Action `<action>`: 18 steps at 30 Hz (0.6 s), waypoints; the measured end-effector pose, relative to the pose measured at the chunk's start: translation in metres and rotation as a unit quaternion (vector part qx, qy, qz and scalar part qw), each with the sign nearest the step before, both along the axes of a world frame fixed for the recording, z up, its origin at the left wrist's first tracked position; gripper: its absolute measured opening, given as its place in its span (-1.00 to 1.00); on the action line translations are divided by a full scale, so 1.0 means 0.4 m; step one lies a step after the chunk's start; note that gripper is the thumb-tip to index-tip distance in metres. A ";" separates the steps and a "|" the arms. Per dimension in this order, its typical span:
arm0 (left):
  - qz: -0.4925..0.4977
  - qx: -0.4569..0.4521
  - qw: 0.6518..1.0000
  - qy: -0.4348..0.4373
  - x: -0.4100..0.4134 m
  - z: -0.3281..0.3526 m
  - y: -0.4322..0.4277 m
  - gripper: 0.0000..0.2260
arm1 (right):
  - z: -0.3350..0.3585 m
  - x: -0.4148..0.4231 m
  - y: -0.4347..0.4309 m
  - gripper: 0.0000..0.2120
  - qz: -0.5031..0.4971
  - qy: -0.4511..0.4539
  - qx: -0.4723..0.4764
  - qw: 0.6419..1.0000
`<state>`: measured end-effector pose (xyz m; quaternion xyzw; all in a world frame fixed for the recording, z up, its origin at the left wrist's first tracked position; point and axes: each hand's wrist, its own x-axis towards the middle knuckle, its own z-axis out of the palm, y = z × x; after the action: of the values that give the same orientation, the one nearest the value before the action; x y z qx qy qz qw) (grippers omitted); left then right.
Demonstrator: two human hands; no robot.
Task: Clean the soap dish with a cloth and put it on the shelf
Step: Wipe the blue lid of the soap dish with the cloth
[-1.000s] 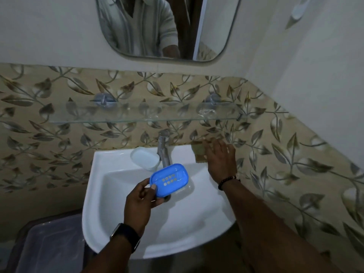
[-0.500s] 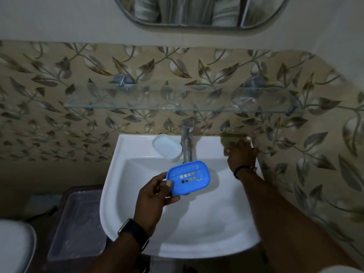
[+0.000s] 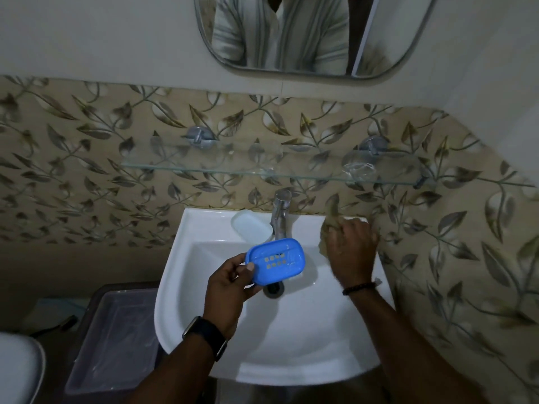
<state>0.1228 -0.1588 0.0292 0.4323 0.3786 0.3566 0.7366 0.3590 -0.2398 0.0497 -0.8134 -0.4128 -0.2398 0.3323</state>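
My left hand (image 3: 230,284) holds a blue soap dish (image 3: 277,260) by its left end, level over the white basin (image 3: 291,345). The dish has two rows of small square drain holes. My right hand (image 3: 351,249) grips a brownish cloth (image 3: 331,223) at the basin's back right corner, part of it lifted off the rim. A pale blue soap dish part (image 3: 251,230) lies on the rim left of the tap (image 3: 280,214). The glass shelf (image 3: 204,167) runs along the wall above the basin.
A mirror (image 3: 315,36) hangs above the shelf. A clear plastic item (image 3: 357,167) sits on the shelf's right end. A lidded plastic bin (image 3: 113,339) stands left of the basin, with a white toilet edge (image 3: 17,368) at far left. Walls close in on the right.
My right hand went from lying flat on the cloth to gripping it and drawing it toward me. The blue dish stays in my left hand over the basin. The view has tilted.
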 end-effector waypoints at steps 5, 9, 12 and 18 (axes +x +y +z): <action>-0.014 0.013 0.999 -0.033 -0.008 0.031 -0.001 -0.80 | 0.062 -0.213 0.010 -0.75 0.201 -0.113 -0.116 0.966; -0.028 0.030 0.999 -0.028 -0.028 0.054 -0.003 -0.79 | 0.067 -0.297 0.022 -0.61 0.243 -0.094 -0.198 0.945; -0.026 0.043 0.998 -0.024 -0.047 0.065 0.003 -0.80 | 0.096 -0.284 0.008 -0.55 0.216 -0.159 -0.236 0.934; -0.024 0.067 0.997 -0.028 -0.066 0.087 0.009 -0.78 | 0.161 -0.314 0.003 -0.76 0.057 -0.110 -0.258 0.958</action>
<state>0.0962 -0.1553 0.0641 0.4795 0.3223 0.3756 0.7247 0.2335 -0.2385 0.1140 -0.8151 -0.5406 -0.1937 0.0763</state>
